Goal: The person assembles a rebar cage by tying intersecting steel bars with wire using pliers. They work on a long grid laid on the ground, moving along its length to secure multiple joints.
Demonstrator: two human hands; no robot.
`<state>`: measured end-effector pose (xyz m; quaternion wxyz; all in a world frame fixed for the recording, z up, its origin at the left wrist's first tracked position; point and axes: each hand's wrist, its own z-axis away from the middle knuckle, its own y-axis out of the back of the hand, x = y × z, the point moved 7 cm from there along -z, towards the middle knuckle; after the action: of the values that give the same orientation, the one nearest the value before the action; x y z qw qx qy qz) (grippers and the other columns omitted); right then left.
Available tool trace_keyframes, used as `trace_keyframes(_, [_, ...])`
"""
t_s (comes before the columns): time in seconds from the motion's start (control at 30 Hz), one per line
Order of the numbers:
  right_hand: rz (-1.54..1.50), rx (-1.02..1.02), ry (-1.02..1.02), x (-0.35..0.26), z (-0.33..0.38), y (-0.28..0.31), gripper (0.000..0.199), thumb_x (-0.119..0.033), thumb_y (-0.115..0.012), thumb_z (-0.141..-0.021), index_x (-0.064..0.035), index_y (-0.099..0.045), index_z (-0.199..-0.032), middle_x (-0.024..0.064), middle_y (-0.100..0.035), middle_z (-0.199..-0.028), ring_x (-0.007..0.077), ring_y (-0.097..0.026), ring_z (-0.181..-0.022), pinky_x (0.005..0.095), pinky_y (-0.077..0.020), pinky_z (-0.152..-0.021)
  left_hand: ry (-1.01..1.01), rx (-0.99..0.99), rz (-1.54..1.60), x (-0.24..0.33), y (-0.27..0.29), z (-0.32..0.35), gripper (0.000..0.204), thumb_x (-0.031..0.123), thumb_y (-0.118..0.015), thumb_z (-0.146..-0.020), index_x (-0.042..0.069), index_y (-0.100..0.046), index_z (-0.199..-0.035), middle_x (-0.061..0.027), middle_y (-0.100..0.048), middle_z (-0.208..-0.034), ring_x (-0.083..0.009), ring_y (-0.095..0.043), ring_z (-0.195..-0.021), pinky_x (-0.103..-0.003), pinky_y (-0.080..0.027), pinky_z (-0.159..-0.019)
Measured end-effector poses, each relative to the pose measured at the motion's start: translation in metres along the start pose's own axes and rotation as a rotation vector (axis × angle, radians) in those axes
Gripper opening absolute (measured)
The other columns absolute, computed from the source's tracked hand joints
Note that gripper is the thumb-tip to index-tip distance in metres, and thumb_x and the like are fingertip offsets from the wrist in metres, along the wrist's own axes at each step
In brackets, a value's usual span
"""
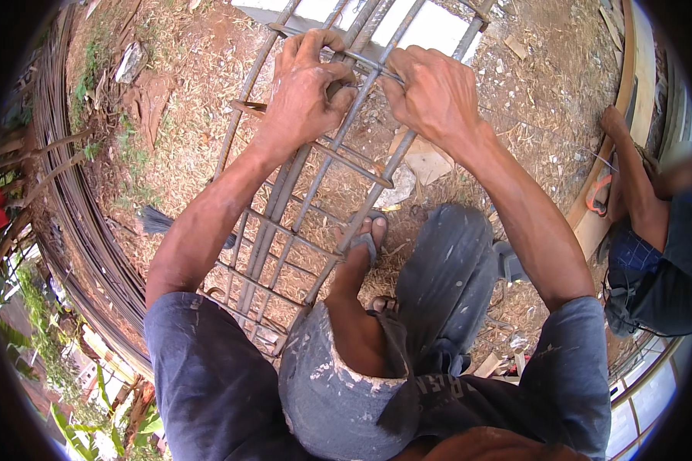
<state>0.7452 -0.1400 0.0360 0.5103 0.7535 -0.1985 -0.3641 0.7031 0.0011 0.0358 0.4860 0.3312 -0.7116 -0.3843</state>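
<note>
A rebar cage (292,230) of long steel bars crossed by thinner stirrups slants away in front of me, its far part beside a white block. Both of my hands are at one crosswise stirrup (367,61) near the far end. My left hand (309,96) is closed, with curled fingers gripping the stirrup from the left, thumb bent inward. Just right of the crossing with a long bar, my right hand (437,92) pinches the same stirrup. The fingertips are partly hidden, so any thin wire between them cannot be made out.
Long dark rods (92,223) lie bundled along the left. A dark bristly bundle of thin strands (156,221) is near my left forearm. The white block (434,34) sits beyond the cage. Wooden boards (592,223) and another person's arm (630,157) are at the right.
</note>
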Motion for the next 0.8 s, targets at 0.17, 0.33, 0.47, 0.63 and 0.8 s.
trace_keyframes(0.17, [-0.002,-0.063,-0.025,-0.003,-0.005,0.001,0.019,-0.016,-0.066,-0.078,-0.0018,-0.071,-0.089,0.0145,-0.069,-0.076,0.0290,-0.069,-0.069,0.0425,-0.0559,-0.060,0.069,0.062,-0.054,-0.003,0.000,-0.011,0.019,0.014,-0.078,-0.075,0.008,-0.075,-0.093,-0.0111,-0.058,-0.109,-0.0302,-0.054,-0.107,-0.044,-0.042,-0.098])
trace_keyframes(0.33, [0.048,0.084,0.054,-0.004,0.000,0.000,0.015,-0.015,-0.067,-0.079,-0.0014,-0.070,-0.084,0.0144,-0.069,-0.078,0.0280,-0.070,-0.070,0.0401,-0.0567,-0.059,-0.066,0.049,-0.163,0.007,-0.001,-0.016,0.019,0.013,-0.078,-0.076,0.008,-0.074,-0.094,-0.0079,-0.060,-0.099,-0.0293,-0.059,-0.097,-0.044,-0.046,-0.087])
trace_keyframes(0.47, [0.100,0.057,0.019,-0.001,0.001,-0.009,0.014,-0.015,-0.068,-0.080,-0.0013,-0.070,-0.082,0.0138,-0.069,-0.077,0.0279,-0.070,-0.068,0.0385,-0.0573,-0.059,-0.095,0.095,-0.152,0.006,-0.007,-0.012,0.018,0.012,-0.075,-0.077,0.007,-0.070,-0.094,-0.0072,-0.059,-0.097,-0.0280,-0.061,-0.090,-0.043,-0.048,-0.078])
trace_keyframes(0.63, [0.075,-0.307,-0.148,0.006,-0.020,-0.003,0.018,-0.013,-0.068,-0.075,0.0010,-0.071,-0.086,0.0201,-0.071,-0.084,0.0292,-0.072,-0.072,0.0410,-0.0578,-0.066,-0.227,0.106,-0.231,0.021,-0.006,-0.014,0.017,0.005,-0.068,-0.076,0.006,-0.066,-0.093,-0.0069,-0.059,-0.098,-0.0246,-0.063,-0.089,-0.041,-0.050,-0.076])
trace_keyframes(0.8, [-0.209,-0.478,-0.324,0.023,-0.053,0.000,0.007,-0.009,-0.061,-0.065,-0.0039,-0.066,-0.064,0.0094,-0.059,-0.054,0.0174,-0.056,-0.052,0.0342,-0.0434,-0.051,-0.263,0.004,-0.220,0.031,-0.005,-0.022,0.017,0.003,-0.065,-0.076,0.006,-0.065,-0.092,-0.0085,-0.060,-0.095,-0.0264,-0.064,-0.086,-0.040,-0.054,-0.079])
